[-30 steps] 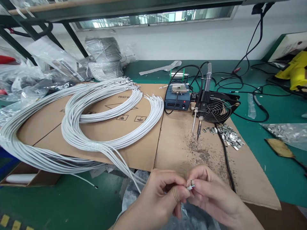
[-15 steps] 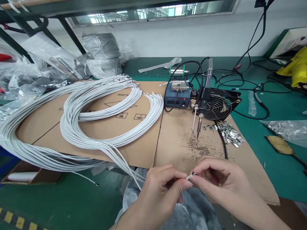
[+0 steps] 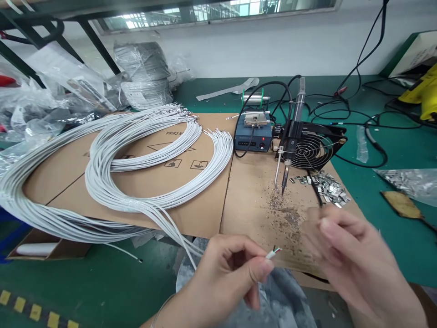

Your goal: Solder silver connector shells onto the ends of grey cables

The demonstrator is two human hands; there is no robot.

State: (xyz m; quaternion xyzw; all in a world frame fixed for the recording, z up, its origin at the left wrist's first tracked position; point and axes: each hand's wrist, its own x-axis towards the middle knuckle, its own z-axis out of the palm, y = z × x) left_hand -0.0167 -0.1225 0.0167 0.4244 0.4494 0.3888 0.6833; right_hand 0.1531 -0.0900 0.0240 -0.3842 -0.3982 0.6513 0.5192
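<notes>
While apart, left hand (image 3: 229,275) narrow around white cable (image 3: 271,255), right hand (image 3: 355,253) blurry, grip unclear.

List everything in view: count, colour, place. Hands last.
Bench: 1, green, centre to right
Cardboard: count unclear, brown, on bench
Cable coils: several, white, on cardboard
Fan: 1, black, right of centre
Iron: 1, black-grey, left of fan
Box: 1, blue, left of iron
Spool: 1, silver-green, behind box
Metal bits: many, silver, before fan
Small bag: 1, clear, right edge
Plastic bags: several, clear, left
Reels: at least 2, grey, back left
Yellow tool: 1, yellow, right edge
Carton: 1, brown, lower left
Shelf: 1, green, overhead
Cable: 1, white, lower centre
Left hand: 1, bare, gripping cable
Right hand: 1, bare, blurred, right of cable
</notes>
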